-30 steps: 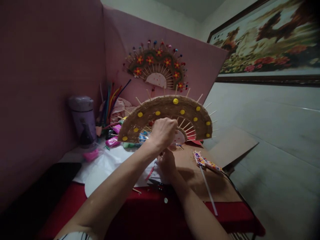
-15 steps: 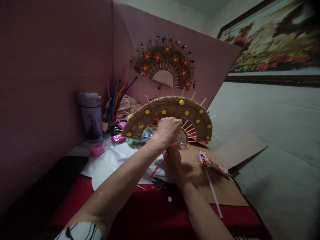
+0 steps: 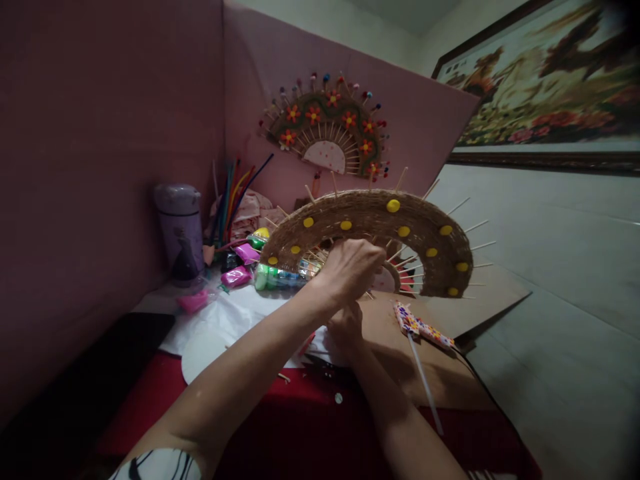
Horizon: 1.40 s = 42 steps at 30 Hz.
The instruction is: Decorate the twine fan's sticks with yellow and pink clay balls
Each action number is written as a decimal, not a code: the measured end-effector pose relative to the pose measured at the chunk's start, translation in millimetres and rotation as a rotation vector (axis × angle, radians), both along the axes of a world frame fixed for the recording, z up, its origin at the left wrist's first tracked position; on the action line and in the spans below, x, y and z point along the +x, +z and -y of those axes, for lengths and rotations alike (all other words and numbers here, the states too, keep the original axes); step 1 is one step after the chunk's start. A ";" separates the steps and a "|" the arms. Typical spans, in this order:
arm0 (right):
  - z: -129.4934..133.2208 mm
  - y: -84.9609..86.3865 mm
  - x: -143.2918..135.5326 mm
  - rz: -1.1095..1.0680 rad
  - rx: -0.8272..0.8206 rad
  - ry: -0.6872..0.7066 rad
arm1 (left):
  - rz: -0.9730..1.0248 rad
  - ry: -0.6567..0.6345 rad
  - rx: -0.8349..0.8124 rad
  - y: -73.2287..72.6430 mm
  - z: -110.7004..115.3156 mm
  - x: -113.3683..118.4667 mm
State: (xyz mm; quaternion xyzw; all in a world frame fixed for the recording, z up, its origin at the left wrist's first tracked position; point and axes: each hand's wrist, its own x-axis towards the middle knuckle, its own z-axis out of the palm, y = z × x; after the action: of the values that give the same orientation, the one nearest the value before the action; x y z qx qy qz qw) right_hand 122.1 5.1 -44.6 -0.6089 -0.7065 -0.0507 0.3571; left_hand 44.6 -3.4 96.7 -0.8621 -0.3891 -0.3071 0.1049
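Observation:
A half-ring fan point(image 3: 370, 207) wrapped in brown twine, dotted with yellow discs, is held up above the table. Thin wooden sticks radiate from its spotted half-round base point(image 3: 384, 280), which is partly covered. My left hand point(image 3: 354, 272) is closed in front of the base, its fingers curled round the fan. Just below it, my right hand point(image 3: 347, 323) makes a fist at the fan's lower edge; its exact grip is hidden. Scissors point(image 3: 323, 363) lie beneath the hands. A flower-patterned glue gun point(image 3: 425, 328) with a white glue stick rests to the right.
A decorated fan point(image 3: 325, 127) hangs on the pink panel behind. At left stand a purple bottle point(image 3: 180, 230) and coloured pipe cleaners point(image 3: 237, 197). Packets of coloured clay point(image 3: 236, 276) lie near a white disc point(image 3: 203, 353). Cardboard point(image 3: 450, 383) covers the right side of the red cloth point(image 3: 145, 400).
The fan has swung to the right and looks larger, its right end now lower. My left hand has shifted right with it, while my right hand stays close beneath.

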 end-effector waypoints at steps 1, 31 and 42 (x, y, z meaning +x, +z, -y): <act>1.2 2.4 -0.7 -0.005 -0.019 -0.002 | 0.009 0.012 -0.015 1.4 0.0 -1.2; 8.3 15.4 -7.4 0.052 -0.170 0.055 | 0.023 0.350 0.032 24.7 -19.0 -41.0; 7.8 13.3 -4.9 0.024 -0.187 0.046 | 0.164 0.424 0.056 37.2 -18.5 -61.2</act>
State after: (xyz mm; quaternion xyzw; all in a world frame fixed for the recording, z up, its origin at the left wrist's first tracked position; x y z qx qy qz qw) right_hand 117.3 -2.7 -31.2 -0.6224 -0.7263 0.0165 0.2911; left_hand -16.6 15.2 133.9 -0.7299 -0.5602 -0.3580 0.1588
